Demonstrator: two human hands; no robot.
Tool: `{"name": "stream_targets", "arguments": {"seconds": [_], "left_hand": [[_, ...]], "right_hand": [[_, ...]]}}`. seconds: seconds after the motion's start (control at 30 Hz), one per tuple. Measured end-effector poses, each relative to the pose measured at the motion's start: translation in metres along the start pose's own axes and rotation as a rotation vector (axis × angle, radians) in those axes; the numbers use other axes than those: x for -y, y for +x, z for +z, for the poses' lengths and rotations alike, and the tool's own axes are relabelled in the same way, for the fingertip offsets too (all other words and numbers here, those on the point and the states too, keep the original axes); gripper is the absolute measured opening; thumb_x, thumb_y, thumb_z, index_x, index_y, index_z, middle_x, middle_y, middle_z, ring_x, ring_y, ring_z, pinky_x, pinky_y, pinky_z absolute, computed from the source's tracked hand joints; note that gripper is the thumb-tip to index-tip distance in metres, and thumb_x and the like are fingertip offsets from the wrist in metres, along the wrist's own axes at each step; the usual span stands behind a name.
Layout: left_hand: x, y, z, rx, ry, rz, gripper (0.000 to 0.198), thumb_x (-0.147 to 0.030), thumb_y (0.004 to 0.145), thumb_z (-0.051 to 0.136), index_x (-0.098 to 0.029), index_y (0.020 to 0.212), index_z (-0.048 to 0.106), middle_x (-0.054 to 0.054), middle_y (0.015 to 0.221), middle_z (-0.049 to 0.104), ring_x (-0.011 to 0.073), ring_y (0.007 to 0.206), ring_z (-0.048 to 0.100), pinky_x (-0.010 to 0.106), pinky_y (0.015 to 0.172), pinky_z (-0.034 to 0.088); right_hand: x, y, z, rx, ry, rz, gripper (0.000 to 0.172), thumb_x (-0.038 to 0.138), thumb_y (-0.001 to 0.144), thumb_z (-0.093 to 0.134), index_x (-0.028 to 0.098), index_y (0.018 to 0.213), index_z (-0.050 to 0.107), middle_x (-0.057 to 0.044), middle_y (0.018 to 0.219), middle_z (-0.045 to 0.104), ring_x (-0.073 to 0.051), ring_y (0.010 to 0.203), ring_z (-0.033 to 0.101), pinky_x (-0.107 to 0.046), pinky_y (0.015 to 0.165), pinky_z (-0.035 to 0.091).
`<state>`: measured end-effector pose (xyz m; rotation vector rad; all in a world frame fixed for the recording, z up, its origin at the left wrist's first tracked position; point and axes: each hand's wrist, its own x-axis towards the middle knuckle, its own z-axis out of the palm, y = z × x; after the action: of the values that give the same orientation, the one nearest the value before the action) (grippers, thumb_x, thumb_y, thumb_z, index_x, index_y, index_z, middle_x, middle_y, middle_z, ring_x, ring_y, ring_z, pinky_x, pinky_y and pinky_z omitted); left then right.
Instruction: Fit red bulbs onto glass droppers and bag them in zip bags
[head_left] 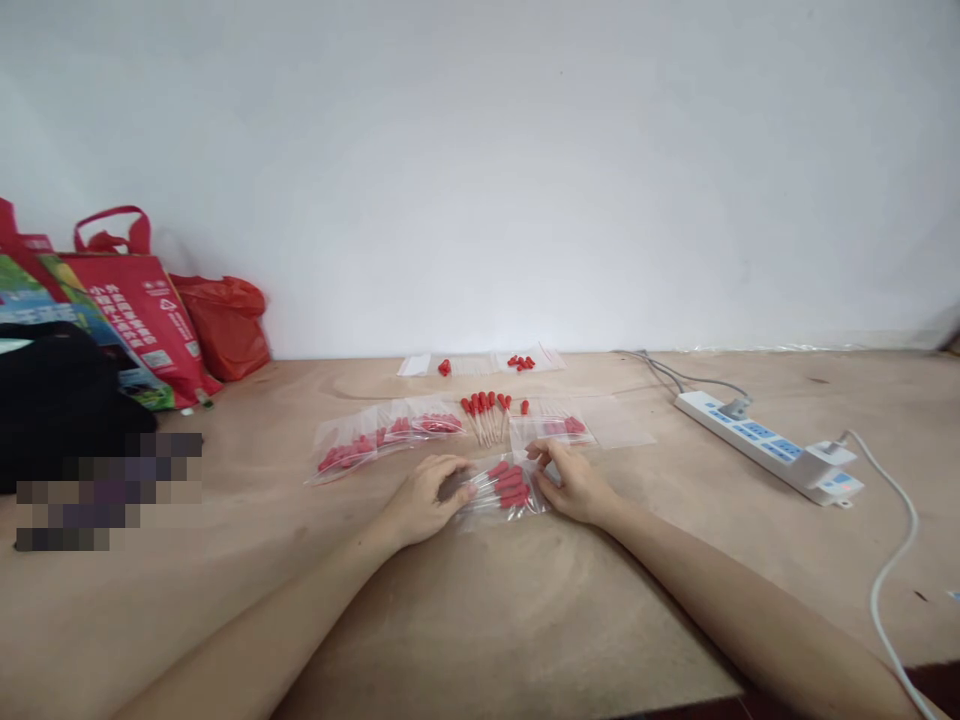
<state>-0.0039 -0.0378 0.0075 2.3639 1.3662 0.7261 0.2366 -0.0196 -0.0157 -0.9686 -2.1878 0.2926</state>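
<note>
A clear zip bag [487, 515] holding several red-bulbed droppers [513, 486] lies on the table between my hands. My left hand [429, 500] pinches the bag's left edge between thumb and fingers. At the right edge, my right hand [576, 484] has its curled fingers closed on the plastic. Just beyond are loose droppers [484, 415] fanned out, with red bulbs pointing away and pale stems toward me. Further filled bags [349, 450] overlap to the left. Another bag [562, 425] with red bulbs sits past my right hand.
Along the wall are red bulbs [520, 362] and a row of thin clear tubes [472, 365] on plastic. A white power strip [765, 445] with a trailing cable [892, 570] lies right. Red shopping bags [142, 310] and a black cloth item [67, 410] stand left.
</note>
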Motion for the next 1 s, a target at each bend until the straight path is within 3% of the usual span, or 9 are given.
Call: {"name": "stream_targets", "arguments": {"seconds": [0.13, 0.23, 0.37, 0.5, 0.6, 0.73, 0.87, 1.0], "left_hand": [[0.001, 0.007, 0.006, -0.040, 0.045, -0.067, 0.040, -0.045, 0.074, 0.052, -0.018, 0.103, 0.053, 0.007, 0.101, 0.059, 0.0226, 0.090, 0.053, 0.035, 0.078, 0.042], [-0.002, 0.013, 0.011, -0.022, 0.064, -0.090, 0.045, -0.050, 0.069, 0.054, -0.018, 0.101, 0.054, 0.005, 0.093, 0.059, 0.0223, 0.086, 0.054, 0.035, 0.077, 0.040], [-0.006, 0.018, 0.012, 0.060, 0.124, -0.166, 0.038, -0.054, 0.065, 0.055, -0.019, 0.079, 0.058, 0.000, 0.072, 0.057, 0.0199, 0.072, 0.054, 0.034, 0.070, 0.038], [-0.007, 0.018, 0.007, 0.067, 0.126, -0.062, 0.031, -0.048, 0.068, 0.054, -0.017, 0.069, 0.054, 0.000, 0.072, 0.053, 0.0189, 0.074, 0.050, 0.031, 0.068, 0.037], [-0.008, 0.015, 0.001, 0.072, -0.010, -0.056, 0.024, -0.040, 0.070, 0.053, -0.017, 0.070, 0.049, -0.001, 0.067, 0.051, 0.0151, 0.065, 0.049, 0.026, 0.059, 0.037], [-0.008, 0.014, -0.005, 0.099, -0.431, -0.177, 0.019, -0.033, 0.070, 0.053, -0.017, 0.080, 0.047, -0.003, 0.067, 0.055, 0.0125, 0.061, 0.053, 0.024, 0.057, 0.040], [0.000, 0.017, -0.017, -0.028, -0.802, -0.355, 0.033, -0.026, 0.062, 0.062, -0.017, 0.091, 0.048, 0.001, 0.076, 0.063, 0.0146, 0.067, 0.059, 0.027, 0.065, 0.044], [0.023, 0.023, -0.038, -0.347, -0.969, -0.374, 0.036, -0.023, 0.053, 0.067, -0.015, 0.085, 0.054, 0.001, 0.077, 0.065, 0.0153, 0.068, 0.061, 0.027, 0.066, 0.046]], "right_hand": [[-0.002, 0.001, 0.002, -0.012, 0.040, -0.005, 0.036, 0.009, 0.071, 0.043, 0.019, 0.105, 0.048, -0.007, 0.095, 0.054, -0.012, 0.068, 0.053, -0.028, 0.066, 0.045], [-0.003, 0.003, 0.003, -0.035, 0.038, -0.020, 0.031, 0.010, 0.070, 0.045, 0.019, 0.098, 0.055, -0.008, 0.095, 0.052, -0.014, 0.074, 0.054, -0.029, 0.068, 0.045], [-0.002, 0.003, 0.003, -0.017, 0.006, -0.042, 0.025, 0.009, 0.071, 0.045, 0.018, 0.087, 0.061, -0.008, 0.094, 0.051, -0.015, 0.083, 0.053, -0.029, 0.071, 0.045], [-0.001, 0.003, 0.003, -0.002, 0.005, -0.054, 0.025, 0.008, 0.071, 0.045, 0.018, 0.087, 0.061, -0.008, 0.094, 0.050, -0.014, 0.081, 0.053, -0.027, 0.070, 0.045], [-0.002, 0.003, 0.003, 0.012, 0.000, -0.059, 0.025, 0.007, 0.071, 0.045, 0.018, 0.086, 0.061, -0.008, 0.095, 0.050, -0.014, 0.082, 0.053, -0.027, 0.070, 0.045], [-0.004, 0.003, 0.003, 0.014, -0.017, -0.075, 0.022, 0.007, 0.071, 0.045, 0.017, 0.080, 0.061, -0.008, 0.095, 0.050, -0.015, 0.083, 0.052, -0.028, 0.073, 0.044], [-0.005, 0.002, 0.003, 0.013, -0.029, -0.084, 0.020, 0.006, 0.070, 0.046, 0.016, 0.079, 0.061, -0.008, 0.095, 0.049, -0.013, 0.076, 0.052, -0.027, 0.069, 0.044], [-0.007, 0.001, 0.005, 0.004, -0.023, -0.096, 0.019, 0.005, 0.070, 0.046, 0.016, 0.077, 0.060, -0.008, 0.095, 0.048, -0.010, 0.065, 0.050, -0.026, 0.064, 0.044]]}}
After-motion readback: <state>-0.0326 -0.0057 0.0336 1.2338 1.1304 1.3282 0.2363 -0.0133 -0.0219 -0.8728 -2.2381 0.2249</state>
